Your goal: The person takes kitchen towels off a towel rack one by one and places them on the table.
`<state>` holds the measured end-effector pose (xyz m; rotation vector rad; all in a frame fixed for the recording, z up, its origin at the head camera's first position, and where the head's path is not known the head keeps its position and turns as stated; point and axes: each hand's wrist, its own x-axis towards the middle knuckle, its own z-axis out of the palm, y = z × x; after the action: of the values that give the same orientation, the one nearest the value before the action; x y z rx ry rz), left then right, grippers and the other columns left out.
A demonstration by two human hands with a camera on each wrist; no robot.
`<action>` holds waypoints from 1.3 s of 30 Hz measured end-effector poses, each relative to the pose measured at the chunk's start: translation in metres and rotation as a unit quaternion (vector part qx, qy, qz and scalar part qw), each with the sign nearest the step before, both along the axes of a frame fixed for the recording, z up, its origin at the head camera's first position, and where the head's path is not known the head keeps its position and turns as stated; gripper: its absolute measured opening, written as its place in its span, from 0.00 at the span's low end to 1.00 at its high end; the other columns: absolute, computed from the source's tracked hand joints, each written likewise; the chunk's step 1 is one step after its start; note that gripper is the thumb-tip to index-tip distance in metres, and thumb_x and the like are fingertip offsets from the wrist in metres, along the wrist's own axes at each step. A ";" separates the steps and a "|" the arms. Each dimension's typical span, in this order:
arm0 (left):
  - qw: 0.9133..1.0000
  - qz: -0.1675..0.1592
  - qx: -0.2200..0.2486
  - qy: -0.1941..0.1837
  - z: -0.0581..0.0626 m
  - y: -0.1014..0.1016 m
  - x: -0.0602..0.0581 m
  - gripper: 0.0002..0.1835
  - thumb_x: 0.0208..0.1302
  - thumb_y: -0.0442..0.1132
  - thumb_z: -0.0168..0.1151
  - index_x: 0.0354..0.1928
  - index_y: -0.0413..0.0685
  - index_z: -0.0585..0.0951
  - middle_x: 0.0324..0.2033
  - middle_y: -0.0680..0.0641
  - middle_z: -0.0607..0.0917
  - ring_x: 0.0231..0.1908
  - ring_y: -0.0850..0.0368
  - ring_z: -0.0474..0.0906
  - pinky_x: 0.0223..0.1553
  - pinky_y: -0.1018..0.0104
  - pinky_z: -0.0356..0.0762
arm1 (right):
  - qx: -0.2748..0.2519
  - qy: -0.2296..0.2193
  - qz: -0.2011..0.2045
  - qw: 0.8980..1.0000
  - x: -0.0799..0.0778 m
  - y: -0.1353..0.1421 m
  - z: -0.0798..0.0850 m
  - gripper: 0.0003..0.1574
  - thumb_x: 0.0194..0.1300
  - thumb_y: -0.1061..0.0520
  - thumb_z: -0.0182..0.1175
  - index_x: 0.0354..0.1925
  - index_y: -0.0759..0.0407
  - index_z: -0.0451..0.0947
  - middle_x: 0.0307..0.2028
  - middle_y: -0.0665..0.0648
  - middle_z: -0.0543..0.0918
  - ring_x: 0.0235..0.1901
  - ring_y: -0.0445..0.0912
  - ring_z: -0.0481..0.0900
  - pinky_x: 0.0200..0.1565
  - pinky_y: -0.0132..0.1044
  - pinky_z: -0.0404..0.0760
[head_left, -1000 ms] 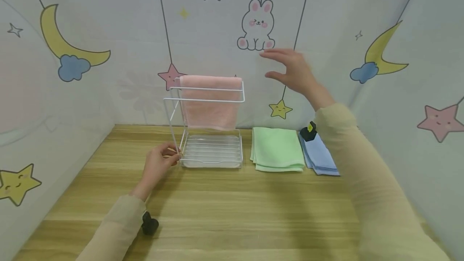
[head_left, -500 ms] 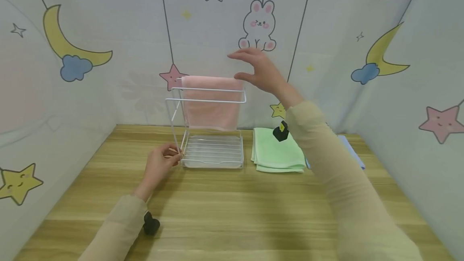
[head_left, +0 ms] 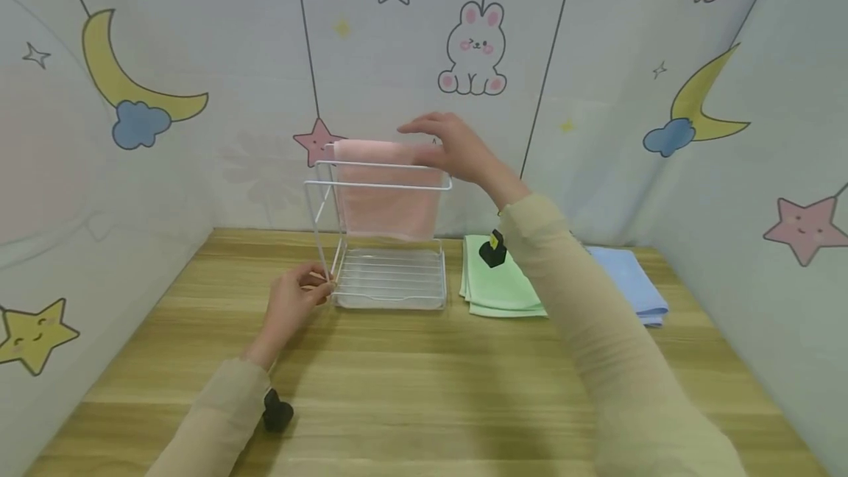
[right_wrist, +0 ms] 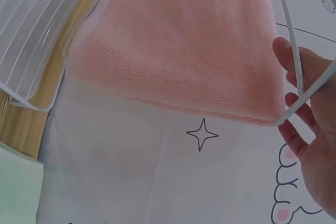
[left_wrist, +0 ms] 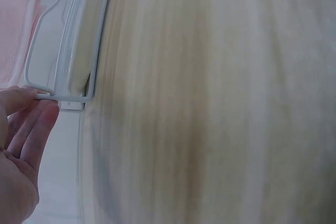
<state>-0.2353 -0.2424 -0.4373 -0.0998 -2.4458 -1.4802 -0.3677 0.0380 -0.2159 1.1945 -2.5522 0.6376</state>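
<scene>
A white wire towel rack [head_left: 379, 185] stands on the wooden table, with a pink towel [head_left: 387, 212] draped over its rear top bar. My left hand [head_left: 294, 297] pinches the rack's lower left wire between thumb and fingers, which the left wrist view shows closely beside the left hand [left_wrist: 23, 145]. At the rack's upper right corner, my right hand [head_left: 464, 149] is by the towel's top edge, its thumb and fingers spread apart. In the right wrist view the right hand [right_wrist: 315, 124] overlaps the rack's bars, fingertips right at the towel's edge.
Under the bars sits a clear tray [head_left: 391, 302] in the rack's base. To the right lie a folded green towel [head_left: 490, 293] and a folded blue towel [head_left: 626, 278], each partly behind the right sleeve. A patterned wall [head_left: 252, 94] closes off the back.
My right hand has moved left and then down, from beside the rack to the top of the pink towel. The left hand keeps its hold on the rack.
</scene>
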 end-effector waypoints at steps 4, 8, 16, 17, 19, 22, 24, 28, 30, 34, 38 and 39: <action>1.000 0.002 -0.001 0.004 0.000 0.000 0.000 0.07 0.60 0.26 0.66 0.40 0.32 0.80 0.36 0.30 0.88 0.32 0.55 0.87 0.32 0.74 0.88 | 0.005 -0.008 -0.004 1.000 -0.001 -0.005 0.001 0.27 0.66 0.53 0.66 0.63 0.50 0.77 0.63 0.53 0.79 0.67 0.49 0.71 0.72 0.42 0.70; 1.000 0.002 -0.003 0.003 0.001 0.001 0.001 0.08 0.60 0.26 0.66 0.41 0.32 0.80 0.37 0.30 0.88 0.32 0.56 0.87 0.32 0.74 0.88 | 0.012 -0.032 -0.013 0.999 -0.002 -0.008 0.000 0.28 0.66 0.54 0.65 0.64 0.51 0.76 0.63 0.55 0.79 0.64 0.51 0.72 0.69 0.45 0.73; 1.000 0.003 -0.002 0.000 0.003 0.000 0.002 0.08 0.60 0.26 0.66 0.41 0.32 0.80 0.37 0.30 0.88 0.31 0.62 0.86 0.32 0.74 0.88 | -0.001 -0.060 -0.040 0.997 -0.004 -0.012 -0.002 0.21 0.68 0.59 0.61 0.59 0.52 0.80 0.51 0.56 0.83 0.51 0.50 0.75 0.57 0.42 0.79; 1.000 0.003 0.000 0.001 0.003 0.000 0.002 0.08 0.60 0.26 0.66 0.40 0.31 0.80 0.37 0.30 0.88 0.31 0.62 0.86 0.32 0.74 0.88 | -0.002 -0.062 -0.044 0.997 -0.004 -0.013 -0.002 0.20 0.68 0.60 0.60 0.58 0.52 0.81 0.51 0.55 0.83 0.50 0.49 0.75 0.56 0.42 0.79; 1.000 0.003 0.000 0.002 0.003 0.001 0.002 0.08 0.60 0.26 0.66 0.40 0.31 0.80 0.36 0.30 0.88 0.31 0.63 0.86 0.32 0.74 0.88 | -0.002 -0.066 -0.054 0.996 -0.003 -0.013 -0.003 0.19 0.69 0.61 0.59 0.56 0.51 0.82 0.49 0.55 0.83 0.49 0.49 0.74 0.54 0.40 0.79; 1.000 0.003 0.002 0.003 0.002 0.001 0.001 0.08 0.60 0.26 0.66 0.40 0.32 0.80 0.36 0.30 0.88 0.32 0.60 0.86 0.31 0.74 0.88 | -0.001 -0.068 -0.062 0.996 -0.003 -0.014 -0.004 0.18 0.69 0.62 0.58 0.55 0.51 0.82 0.48 0.54 0.83 0.48 0.49 0.74 0.52 0.40 0.79; 1.000 0.005 0.003 0.001 0.002 0.001 0.001 0.08 0.60 0.26 0.67 0.40 0.32 0.80 0.36 0.30 0.88 0.32 0.58 0.87 0.31 0.74 0.88 | -0.002 -0.067 -0.066 0.996 -0.003 -0.015 -0.004 0.18 0.69 0.62 0.57 0.55 0.51 0.83 0.47 0.54 0.83 0.47 0.49 0.74 0.51 0.39 0.79; 1.000 0.005 0.003 0.002 0.001 0.001 0.002 0.08 0.60 0.26 0.66 0.41 0.32 0.80 0.36 0.30 0.88 0.32 0.56 0.87 0.32 0.74 0.88 | -0.006 -0.067 -0.073 0.995 -0.002 -0.017 -0.006 0.17 0.69 0.62 0.58 0.54 0.52 0.83 0.46 0.54 0.83 0.46 0.49 0.73 0.49 0.38 0.79; 1.000 0.007 0.003 0.000 0.001 0.000 0.002 0.08 0.60 0.26 0.66 0.41 0.32 0.80 0.36 0.30 0.88 0.32 0.56 0.87 0.32 0.74 0.88 | -0.009 -0.065 -0.077 0.995 -0.002 -0.017 -0.007 0.16 0.69 0.61 0.58 0.53 0.51 0.83 0.45 0.54 0.82 0.46 0.48 0.73 0.49 0.38 0.79; 1.000 0.007 0.001 0.001 0.000 0.000 0.001 0.08 0.60 0.27 0.66 0.41 0.32 0.80 0.37 0.30 0.88 0.32 0.55 0.87 0.32 0.75 0.88 | -0.013 -0.052 -0.079 0.995 -0.002 -0.017 -0.007 0.15 0.70 0.61 0.59 0.52 0.51 0.84 0.44 0.54 0.83 0.45 0.48 0.74 0.48 0.37 0.79; 1.000 0.003 0.001 0.002 0.000 0.000 0.000 0.07 0.61 0.27 0.66 0.41 0.32 0.80 0.38 0.30 0.87 0.33 0.56 0.87 0.33 0.74 0.88 | -0.013 -0.032 -0.074 0.997 -0.002 -0.017 -0.006 0.15 0.69 0.62 0.60 0.51 0.53 0.85 0.44 0.55 0.84 0.43 0.48 0.76 0.48 0.38 0.79; 1.000 0.003 0.002 0.001 -0.001 0.000 0.000 0.07 0.61 0.27 0.66 0.41 0.32 0.80 0.38 0.30 0.87 0.33 0.56 0.87 0.33 0.74 0.88 | -0.013 -0.028 -0.072 0.997 -0.003 -0.017 -0.006 0.15 0.68 0.62 0.60 0.51 0.54 0.85 0.44 0.56 0.85 0.43 0.48 0.76 0.47 0.39 0.79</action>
<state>-0.2348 -0.2427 -0.4380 -0.0937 -2.4397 -1.4816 -0.3702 0.0210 -0.2217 0.9869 -2.6387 0.6772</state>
